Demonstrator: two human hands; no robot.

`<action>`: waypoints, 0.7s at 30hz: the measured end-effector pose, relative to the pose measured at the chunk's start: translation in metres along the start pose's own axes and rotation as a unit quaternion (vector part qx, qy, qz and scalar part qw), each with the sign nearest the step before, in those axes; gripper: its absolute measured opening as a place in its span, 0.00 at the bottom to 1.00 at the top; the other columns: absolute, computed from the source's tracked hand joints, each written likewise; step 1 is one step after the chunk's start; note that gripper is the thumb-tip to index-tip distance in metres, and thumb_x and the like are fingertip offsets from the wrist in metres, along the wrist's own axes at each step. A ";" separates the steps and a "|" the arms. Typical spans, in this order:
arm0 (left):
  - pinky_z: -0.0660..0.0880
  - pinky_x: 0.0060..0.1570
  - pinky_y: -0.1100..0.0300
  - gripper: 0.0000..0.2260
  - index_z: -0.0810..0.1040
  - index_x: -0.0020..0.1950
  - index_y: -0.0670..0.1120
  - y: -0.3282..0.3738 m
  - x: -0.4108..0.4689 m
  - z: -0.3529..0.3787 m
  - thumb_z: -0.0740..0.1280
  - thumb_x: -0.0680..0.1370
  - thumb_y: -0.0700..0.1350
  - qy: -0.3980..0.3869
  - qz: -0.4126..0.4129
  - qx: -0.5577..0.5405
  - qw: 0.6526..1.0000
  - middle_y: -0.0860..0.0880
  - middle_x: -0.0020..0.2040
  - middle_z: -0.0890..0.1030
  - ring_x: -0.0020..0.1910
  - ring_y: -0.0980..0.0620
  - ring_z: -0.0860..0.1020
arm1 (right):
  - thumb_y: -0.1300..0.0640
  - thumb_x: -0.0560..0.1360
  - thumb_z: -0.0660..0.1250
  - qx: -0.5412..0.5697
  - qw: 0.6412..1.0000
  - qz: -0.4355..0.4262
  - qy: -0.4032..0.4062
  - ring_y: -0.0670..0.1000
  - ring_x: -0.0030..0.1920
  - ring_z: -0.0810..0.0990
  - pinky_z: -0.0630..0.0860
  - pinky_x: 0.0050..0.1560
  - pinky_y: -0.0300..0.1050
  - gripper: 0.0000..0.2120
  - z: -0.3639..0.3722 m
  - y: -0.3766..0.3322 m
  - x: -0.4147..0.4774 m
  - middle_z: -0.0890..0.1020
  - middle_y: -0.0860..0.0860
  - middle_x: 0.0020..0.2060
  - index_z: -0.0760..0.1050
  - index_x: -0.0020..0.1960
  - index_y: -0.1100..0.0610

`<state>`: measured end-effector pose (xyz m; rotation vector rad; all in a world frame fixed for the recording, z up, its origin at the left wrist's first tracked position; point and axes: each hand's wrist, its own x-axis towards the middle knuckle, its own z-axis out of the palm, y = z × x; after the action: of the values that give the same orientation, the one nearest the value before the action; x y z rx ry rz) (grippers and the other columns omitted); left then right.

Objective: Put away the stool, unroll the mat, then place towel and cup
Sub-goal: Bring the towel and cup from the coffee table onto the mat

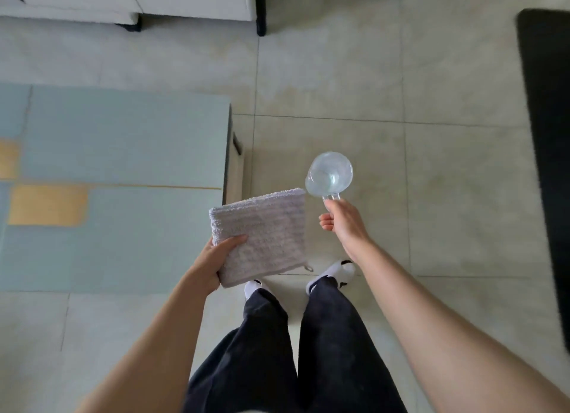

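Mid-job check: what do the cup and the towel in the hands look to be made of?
The cup looks like clear glass or hard plastic with a glossy finish: the floor tiles show through its wall. I cannot tell which of the two it is. The towel looks like terry cotton, matt and off-white: it has fuzzy ribbed rows, soft folded layers and a small hanging loop at one corner.

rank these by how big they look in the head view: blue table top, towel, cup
1. blue table top, cut off at the frame's left
2. towel, though held nearer the camera
3. cup, clearly smallest
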<state>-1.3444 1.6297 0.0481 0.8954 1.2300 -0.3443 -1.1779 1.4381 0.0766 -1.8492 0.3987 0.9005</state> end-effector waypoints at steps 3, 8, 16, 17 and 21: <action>0.81 0.39 0.51 0.20 0.76 0.61 0.48 0.005 -0.004 0.039 0.74 0.71 0.45 -0.003 -0.025 0.021 0.999 0.42 0.54 0.83 0.49 0.43 0.82 | 0.56 0.78 0.59 0.038 0.999 0.020 0.029 0.50 0.31 0.74 0.73 0.37 0.42 0.07 -0.049 0.006 -0.001 0.76 0.53 0.31 0.71 0.42 0.56; 0.80 0.34 0.54 0.21 0.74 0.63 0.47 0.016 -0.012 0.132 0.73 0.72 0.47 -0.024 -0.036 0.075 0.996 0.43 0.52 0.82 0.48 0.44 0.82 | 0.57 0.78 0.59 0.077 0.994 0.029 0.076 0.50 0.30 0.73 0.71 0.36 0.42 0.07 -0.141 0.014 0.003 0.75 0.54 0.30 0.71 0.42 0.58; 0.80 0.32 0.55 0.25 0.74 0.66 0.46 0.024 -0.009 0.287 0.74 0.70 0.47 -0.057 -0.035 0.133 0.989 0.44 0.52 0.83 0.45 0.45 0.83 | 0.56 0.77 0.59 0.144 0.979 0.032 0.138 0.53 0.33 0.72 0.70 0.43 0.50 0.09 -0.279 0.032 0.008 0.75 0.53 0.30 0.69 0.39 0.56; 0.80 0.32 0.55 0.25 0.75 0.66 0.45 0.024 -0.008 0.308 0.74 0.70 0.47 -0.062 -0.037 0.142 0.987 0.45 0.51 0.84 0.44 0.46 0.83 | 0.56 0.77 0.59 0.158 0.976 0.034 0.148 0.53 0.33 0.72 0.70 0.43 0.49 0.08 -0.295 0.036 0.008 0.75 0.53 0.30 0.69 0.40 0.56; 0.81 0.35 0.54 0.24 0.75 0.65 0.44 0.015 -0.006 0.390 0.73 0.71 0.46 -0.094 -0.061 0.187 0.976 0.45 0.48 0.85 0.42 0.46 0.84 | 0.55 0.78 0.58 0.205 0.960 0.053 0.185 0.51 0.32 0.72 0.69 0.40 0.44 0.09 -0.352 0.054 0.006 0.74 0.54 0.33 0.69 0.40 0.55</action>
<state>-1.0779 1.3470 0.0823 1.0815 1.0644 -0.7610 -1.0655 1.1028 0.1164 -1.6114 0.8562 0.4852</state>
